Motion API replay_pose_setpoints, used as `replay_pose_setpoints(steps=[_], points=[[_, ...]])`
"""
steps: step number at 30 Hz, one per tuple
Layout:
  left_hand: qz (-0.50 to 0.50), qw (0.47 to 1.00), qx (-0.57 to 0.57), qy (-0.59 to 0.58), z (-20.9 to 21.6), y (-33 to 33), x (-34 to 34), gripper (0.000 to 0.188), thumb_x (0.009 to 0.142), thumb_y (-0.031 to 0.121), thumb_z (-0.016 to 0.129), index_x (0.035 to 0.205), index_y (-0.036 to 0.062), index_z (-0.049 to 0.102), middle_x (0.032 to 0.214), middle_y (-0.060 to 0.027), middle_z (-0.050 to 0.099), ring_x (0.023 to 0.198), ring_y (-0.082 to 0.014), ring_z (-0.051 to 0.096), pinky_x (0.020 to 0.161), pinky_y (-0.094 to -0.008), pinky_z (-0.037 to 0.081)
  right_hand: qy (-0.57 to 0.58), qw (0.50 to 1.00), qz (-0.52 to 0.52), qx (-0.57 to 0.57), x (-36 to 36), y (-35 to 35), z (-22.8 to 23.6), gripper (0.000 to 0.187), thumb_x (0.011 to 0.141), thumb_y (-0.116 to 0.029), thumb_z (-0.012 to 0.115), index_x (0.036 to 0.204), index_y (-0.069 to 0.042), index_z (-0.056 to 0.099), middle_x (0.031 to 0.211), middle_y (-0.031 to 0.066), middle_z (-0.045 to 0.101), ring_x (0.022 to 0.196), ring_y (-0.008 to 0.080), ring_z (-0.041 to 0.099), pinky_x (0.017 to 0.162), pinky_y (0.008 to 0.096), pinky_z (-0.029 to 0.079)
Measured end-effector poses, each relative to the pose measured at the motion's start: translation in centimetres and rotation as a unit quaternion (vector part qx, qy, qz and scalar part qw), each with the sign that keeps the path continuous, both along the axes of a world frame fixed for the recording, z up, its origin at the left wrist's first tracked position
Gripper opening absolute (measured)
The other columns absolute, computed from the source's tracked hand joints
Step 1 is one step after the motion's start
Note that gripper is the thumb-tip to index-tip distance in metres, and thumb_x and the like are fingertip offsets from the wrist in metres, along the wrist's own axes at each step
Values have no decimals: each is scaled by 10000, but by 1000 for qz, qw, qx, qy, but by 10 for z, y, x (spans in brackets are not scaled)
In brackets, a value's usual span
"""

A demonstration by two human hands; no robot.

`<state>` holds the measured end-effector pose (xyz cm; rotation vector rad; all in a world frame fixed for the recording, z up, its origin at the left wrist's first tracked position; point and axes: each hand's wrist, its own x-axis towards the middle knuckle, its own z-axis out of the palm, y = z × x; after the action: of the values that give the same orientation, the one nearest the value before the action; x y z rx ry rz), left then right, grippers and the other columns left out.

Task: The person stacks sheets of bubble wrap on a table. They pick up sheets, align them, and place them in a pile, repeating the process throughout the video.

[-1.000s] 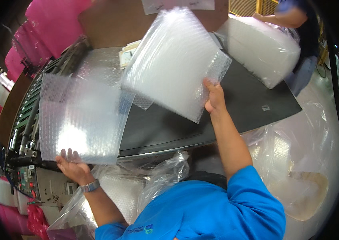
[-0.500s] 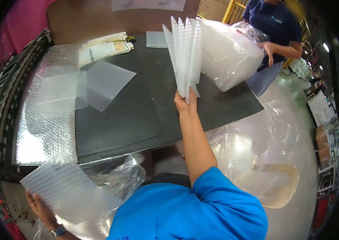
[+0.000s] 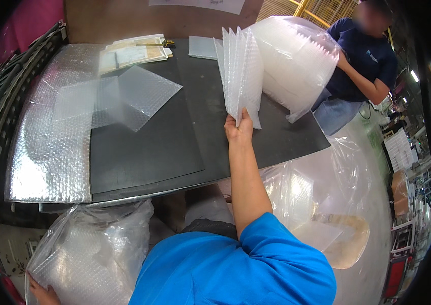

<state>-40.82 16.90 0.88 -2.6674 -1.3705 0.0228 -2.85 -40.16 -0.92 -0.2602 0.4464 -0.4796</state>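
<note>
My right hand (image 3: 239, 128) is closed around the lower end of several bubble wrap sheets (image 3: 240, 76), fanned upright above the dark table mat (image 3: 154, 157). Low at the left, my left hand (image 3: 44, 293) grips the edge of a clear plastic bag (image 3: 116, 223), partly cut off by the picture's lower rim. Bubble wrap shows through or against the bag, but its exact layers are hard to make out. Two loose bubble wrap pieces (image 3: 147, 96) overlap on the table, over a long bubble wrap strip (image 3: 47, 162) along the left side.
A co-worker (image 3: 365, 61) in a dark shirt holds a large clear bag packed with white sheets (image 3: 289, 66) at the table's right end. Papers (image 3: 131, 55) and a small sheet stack (image 3: 201, 47) lie at the back. A roller conveyor (image 3: 12, 76) runs left; plastic film (image 3: 348, 168) covers floor at right.
My left hand has moved down, and the bubble wrap it held now lies lower, at the bag. The bag has spread wider. The co-worker has lifted and tilted the large bag.
</note>
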Motion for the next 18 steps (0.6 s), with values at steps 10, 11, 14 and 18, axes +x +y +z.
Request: replay_pose_setpoints(steps=[10,11,14,18], points=[[-269,956,-28,114,-145,-128,55,611,781,319,546,1334,141,357,1442,-145,179,1327,-312,177,1045,-554,85,-56,997,21,45,-10,-10,-11,213,884,-106,472,1054,20,494,1007,127,579,908,254,591,743,337,541],[-276,945,-46,169,-165,-131,50,606,783,312,540,1334,138,357,1445,-129,181,1329,-302,179,1048,-551,76,-75,994,29,77,-10,-12,-11,182,871,-87,475,999,35,518,959,127,590,876,268,596,705,341,554],[-414,867,277,16,-286,-78,21,581,795,275,513,1336,140,352,1441,-82,221,1329,-265,194,1052,-549,61,-191,956,117,189,-13,-20,-18,199,870,-111,469,971,40,550,916,134,608,864,281,606,697,368,560],[-397,907,138,36,-299,-76,28,550,828,272,438,1349,137,323,1425,-60,268,1327,-238,206,1062,-540,33,-236,925,188,230,-14,-26,-39,216,825,-162,515,943,2,591,883,151,612,814,357,594,636,387,577]])
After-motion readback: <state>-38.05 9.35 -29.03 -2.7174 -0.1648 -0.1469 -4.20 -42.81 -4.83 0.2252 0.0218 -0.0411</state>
